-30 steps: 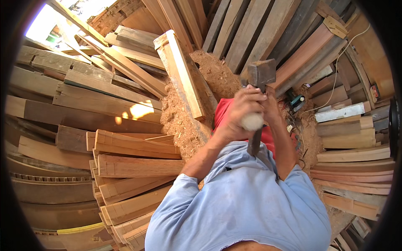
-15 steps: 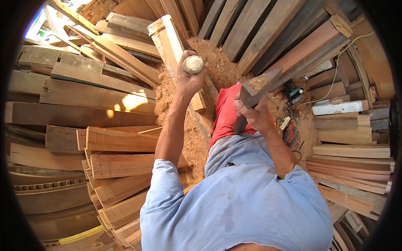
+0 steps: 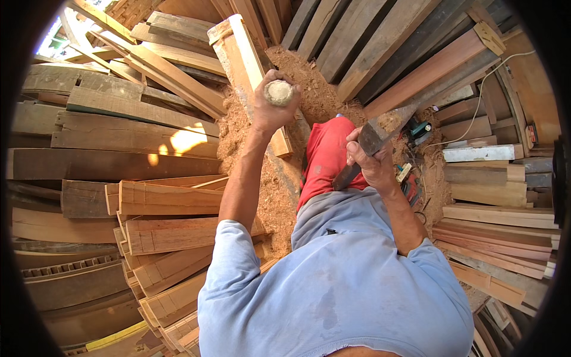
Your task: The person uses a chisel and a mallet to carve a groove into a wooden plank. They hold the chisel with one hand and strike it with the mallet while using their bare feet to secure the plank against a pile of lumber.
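Observation:
My left hand (image 3: 275, 110) is closed around an upright tool with a round, pale, worn wooden handle end (image 3: 278, 93). The tool's lower part is hidden under the fist. Beneath that fist lies a long light-wood beam (image 3: 247, 53), running away from me beside the sawdust. My right hand (image 3: 372, 163) grips a dark wooden mallet (image 3: 375, 137), raised over my right thigh. A pale worn patch shows on its blocky head, and the dark handle end (image 3: 345, 178) sticks out below my fingers. The mallet is apart from the round handle.
Stacked planks (image 3: 172, 198) crowd my left side, and more boards (image 3: 499, 238) lie at the right. Dark beams (image 3: 363, 50) fan out ahead. Sawdust (image 3: 267, 208) covers the floor near my legs. A green power tool (image 3: 421, 130) and a pale cord (image 3: 483, 89) lie at the right.
My right hand and the mallet have shifted a little to the right, away from the round handle. The left hand keeps its grip almost in place.

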Available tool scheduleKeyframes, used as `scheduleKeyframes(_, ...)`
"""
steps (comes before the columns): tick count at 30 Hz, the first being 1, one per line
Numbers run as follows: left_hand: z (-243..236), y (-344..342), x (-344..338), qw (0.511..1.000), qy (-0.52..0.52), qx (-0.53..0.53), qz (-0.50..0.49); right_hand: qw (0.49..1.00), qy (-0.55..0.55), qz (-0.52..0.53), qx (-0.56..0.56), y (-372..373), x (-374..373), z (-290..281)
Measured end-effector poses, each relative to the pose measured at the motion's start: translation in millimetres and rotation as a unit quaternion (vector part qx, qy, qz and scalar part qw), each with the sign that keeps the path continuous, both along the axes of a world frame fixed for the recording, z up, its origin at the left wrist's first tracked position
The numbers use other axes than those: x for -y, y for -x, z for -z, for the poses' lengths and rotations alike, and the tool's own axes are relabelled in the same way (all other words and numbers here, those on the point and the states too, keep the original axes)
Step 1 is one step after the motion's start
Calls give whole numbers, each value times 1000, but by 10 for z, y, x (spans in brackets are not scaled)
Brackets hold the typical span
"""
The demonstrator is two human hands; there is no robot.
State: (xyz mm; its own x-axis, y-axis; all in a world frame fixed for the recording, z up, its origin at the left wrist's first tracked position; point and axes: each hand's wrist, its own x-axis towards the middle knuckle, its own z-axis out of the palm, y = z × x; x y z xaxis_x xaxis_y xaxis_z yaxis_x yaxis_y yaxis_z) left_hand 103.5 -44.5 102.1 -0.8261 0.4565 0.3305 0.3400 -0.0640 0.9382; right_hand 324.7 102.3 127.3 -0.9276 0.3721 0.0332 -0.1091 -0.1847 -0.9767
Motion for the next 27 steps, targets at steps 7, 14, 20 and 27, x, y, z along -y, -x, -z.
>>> scheduleKeyframes(7,82,-20,32,1000,-15,-15,7,997,-76,-13,1,-67,-85,104)
scheduleKeyframes(14,117,-22,70,995,-54,-62,64,984,-173,-2,38,5,-176,-385)
scheduleKeyframes(20,89,25,192,996,17,-53,70,936,-227,128,-237,696,-244,-1428)
scheduleKeyframes(27,97,-32,124,997,-1,-20,70,752,-653,-72,52,1018,-284,-792)
